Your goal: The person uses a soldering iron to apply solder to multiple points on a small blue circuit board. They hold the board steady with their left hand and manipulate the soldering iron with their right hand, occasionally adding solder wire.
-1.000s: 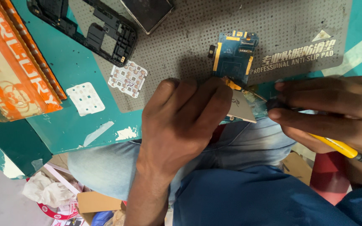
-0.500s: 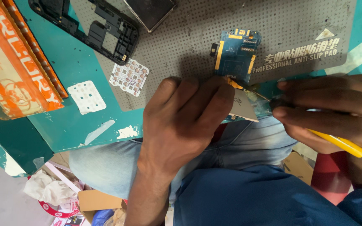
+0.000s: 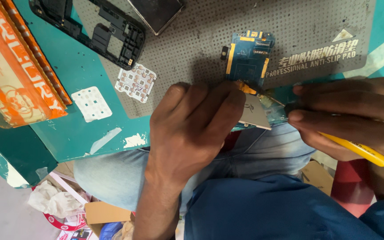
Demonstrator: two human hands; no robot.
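At the near edge of the teal bench (image 3: 67, 129), the left hand (image 3: 192, 129) presses its grip down on a blue circuit board (image 3: 250, 58) lying on the grey mat (image 3: 192, 40); the right hand (image 3: 352, 115) pinches a yellow-handled tool (image 3: 356, 149), tip at the board.

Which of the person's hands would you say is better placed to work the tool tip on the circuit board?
The right hand: it already grips the yellow-handled tool, tip at the blue circuit board. The left hand is busy pressing the board's lower end down.
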